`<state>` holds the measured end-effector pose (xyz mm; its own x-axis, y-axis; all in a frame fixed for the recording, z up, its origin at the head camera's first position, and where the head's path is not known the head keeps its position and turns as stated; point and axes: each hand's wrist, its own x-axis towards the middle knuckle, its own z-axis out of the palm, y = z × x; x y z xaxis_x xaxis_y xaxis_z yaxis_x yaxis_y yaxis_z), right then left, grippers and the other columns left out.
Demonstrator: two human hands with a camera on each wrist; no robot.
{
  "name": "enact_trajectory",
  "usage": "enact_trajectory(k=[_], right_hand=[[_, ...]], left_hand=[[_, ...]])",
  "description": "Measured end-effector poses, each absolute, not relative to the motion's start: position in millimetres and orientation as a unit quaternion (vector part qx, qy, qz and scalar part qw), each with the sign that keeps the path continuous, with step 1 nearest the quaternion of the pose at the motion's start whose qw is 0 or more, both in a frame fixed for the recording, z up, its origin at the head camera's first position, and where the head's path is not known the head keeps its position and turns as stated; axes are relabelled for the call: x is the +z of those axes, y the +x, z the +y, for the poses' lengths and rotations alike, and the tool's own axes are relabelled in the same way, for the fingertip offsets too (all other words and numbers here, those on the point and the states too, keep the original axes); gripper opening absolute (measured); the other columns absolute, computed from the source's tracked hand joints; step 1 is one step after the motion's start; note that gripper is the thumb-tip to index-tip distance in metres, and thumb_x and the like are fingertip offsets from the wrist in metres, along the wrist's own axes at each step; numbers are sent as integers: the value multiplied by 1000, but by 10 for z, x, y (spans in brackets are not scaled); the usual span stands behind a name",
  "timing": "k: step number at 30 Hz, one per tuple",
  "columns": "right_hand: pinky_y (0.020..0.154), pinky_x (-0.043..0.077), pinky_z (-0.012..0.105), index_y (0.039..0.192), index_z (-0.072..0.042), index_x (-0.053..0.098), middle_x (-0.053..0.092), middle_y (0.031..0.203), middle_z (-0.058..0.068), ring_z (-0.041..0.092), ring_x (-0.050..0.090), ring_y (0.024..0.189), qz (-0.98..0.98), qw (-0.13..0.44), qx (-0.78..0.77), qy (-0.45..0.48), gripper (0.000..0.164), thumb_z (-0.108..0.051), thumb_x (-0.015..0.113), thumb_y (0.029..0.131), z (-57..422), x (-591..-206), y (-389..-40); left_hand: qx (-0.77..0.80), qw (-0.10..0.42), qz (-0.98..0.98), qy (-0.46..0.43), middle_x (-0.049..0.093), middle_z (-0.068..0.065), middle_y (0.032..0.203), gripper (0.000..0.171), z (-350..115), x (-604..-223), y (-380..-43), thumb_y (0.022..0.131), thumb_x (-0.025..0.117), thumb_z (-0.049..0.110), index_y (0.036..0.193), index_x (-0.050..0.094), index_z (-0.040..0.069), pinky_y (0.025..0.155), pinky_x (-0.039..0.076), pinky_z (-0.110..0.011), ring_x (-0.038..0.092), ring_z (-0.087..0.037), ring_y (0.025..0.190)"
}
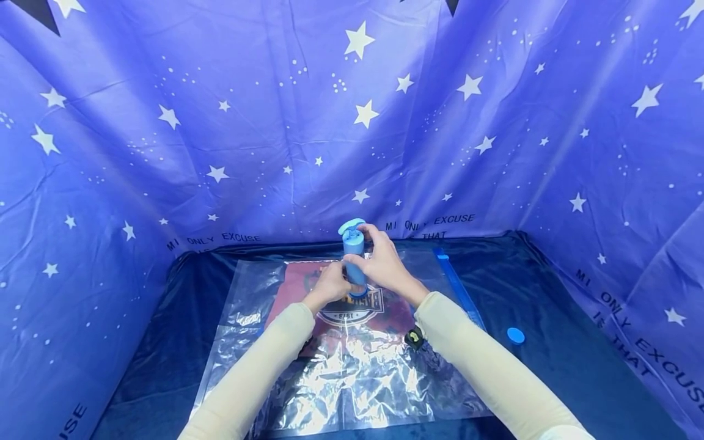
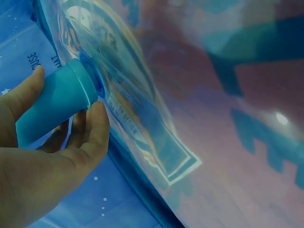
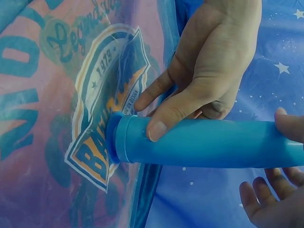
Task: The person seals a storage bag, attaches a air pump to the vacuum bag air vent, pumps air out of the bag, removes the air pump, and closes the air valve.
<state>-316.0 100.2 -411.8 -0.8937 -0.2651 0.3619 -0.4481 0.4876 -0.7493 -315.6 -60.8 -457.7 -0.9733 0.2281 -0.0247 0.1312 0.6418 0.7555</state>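
A blue hand pump (image 1: 354, 247) stands upright on a transparent vacuum storage bag (image 1: 330, 391), its lower end against the bag's surface. Low on the barrel, my left hand (image 1: 330, 285) grips the pump, with thumb and fingers on either side. My right hand (image 1: 384, 261) holds the upper barrel just under the round top. In the right wrist view the pump (image 3: 204, 142) lies across the picture, with the left hand (image 3: 209, 66) at its base and the right hand (image 3: 275, 209) around the other end. Inside the bag lies a folded pinkish-red garment (image 1: 291, 290) with a printed emblem.
A blue zip strip (image 1: 459, 287) runs along the bag's right edge. Farther right, a round blue cap (image 1: 516, 335) lies on the dark blue cloth (image 1: 583, 379). Purple-blue starry curtains (image 1: 308, 122) enclose the back and sides.
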Motion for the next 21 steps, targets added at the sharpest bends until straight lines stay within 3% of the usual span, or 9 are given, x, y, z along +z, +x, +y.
enact_trajectory(k=[3, 7, 13, 21], right_hand=[[88, 48, 44, 148, -4, 48, 60, 128, 12, 28, 52, 108, -859, 98, 461, 201, 71, -27, 85, 92, 997, -4125, -3152], [92, 50, 46, 152, -3, 45, 59, 136, 14, 29, 57, 112, -857, 84, 464, 206, 71, -28, 80, 95, 1001, -4114, -3141], [97, 53, 51, 152, 0, 46, 61, 140, 21, 35, 67, 114, -844, 74, 480, 226, 62, -17, 74, 100, 1015, -4093, -3135], [87, 49, 44, 150, -7, 51, 62, 116, 8, 26, 57, 104, -855, 101, 464, 210, 70, -26, 85, 92, 996, -4098, -3148]], left_hand=[[411, 62, 903, 103, 74, -15, 110, 57, -616, -4603, -3166, 83, 92, 16, 129, 65, -4, 97, 53, -45, 71, -28, 97], [411, 64, 903, 105, 75, -13, 101, 50, -623, -4600, -3172, 84, 91, 15, 123, 67, -5, 93, 55, -45, 71, -25, 83], [426, 61, 896, 107, 76, -14, 107, 50, -607, -4611, -3186, 81, 92, 11, 122, 69, -2, 97, 54, -45, 72, -28, 97], [412, 53, 903, 109, 75, -16, 107, 50, -580, -4598, -3166, 81, 91, 11, 121, 67, -5, 96, 54, -46, 72, -33, 95]])
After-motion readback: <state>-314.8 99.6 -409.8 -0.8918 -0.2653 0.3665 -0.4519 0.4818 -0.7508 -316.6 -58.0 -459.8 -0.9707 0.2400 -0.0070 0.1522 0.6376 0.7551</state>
